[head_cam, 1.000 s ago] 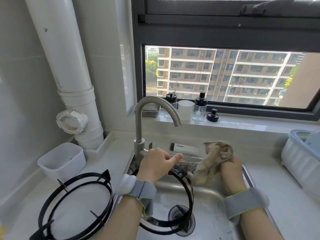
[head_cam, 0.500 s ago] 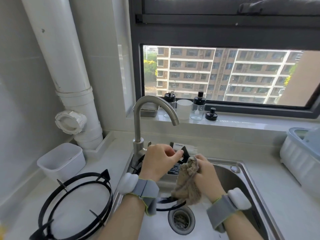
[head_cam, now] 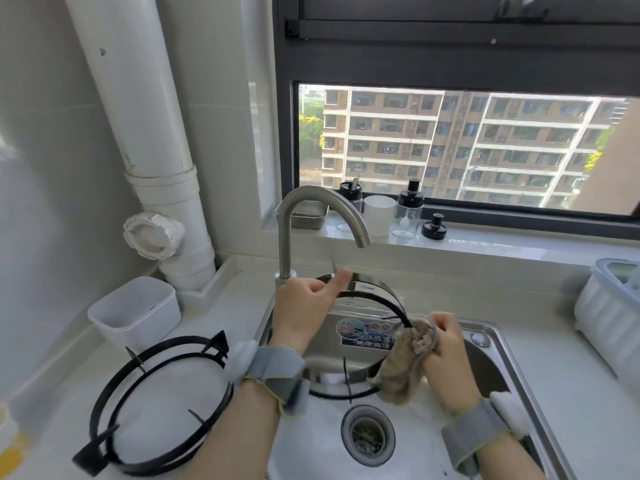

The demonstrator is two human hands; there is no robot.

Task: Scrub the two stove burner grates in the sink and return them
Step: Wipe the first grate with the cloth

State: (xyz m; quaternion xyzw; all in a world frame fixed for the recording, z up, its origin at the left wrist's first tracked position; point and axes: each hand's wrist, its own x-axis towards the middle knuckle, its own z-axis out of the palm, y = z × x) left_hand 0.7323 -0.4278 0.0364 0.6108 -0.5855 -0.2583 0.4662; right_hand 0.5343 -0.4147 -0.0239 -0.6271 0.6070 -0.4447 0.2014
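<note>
One grate (head_cam: 88,457) on counter (head_cam: 540,355) | left hand (head_cam: 304,310) grips second grate (head_cam: 377,299) | right hand (head_cam: 450,355) clutches cloth (head_cam: 405,368) | sink (head_cam: 433,441) under window (head_cam: 450,147)

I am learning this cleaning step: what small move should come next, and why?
Probably slide the cloth along the ring of the grate: the right hand wraps it around that ring while the left hand steadies the grate over the sink.

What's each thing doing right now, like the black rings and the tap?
Grate in sink: tilted up, left hand grips its ring.
Cloth: wrapped round that ring, gripped by right hand.
Grate on counter: lying flat, untouched.
Faucet: no water visible.
Drain: uncovered.
</note>
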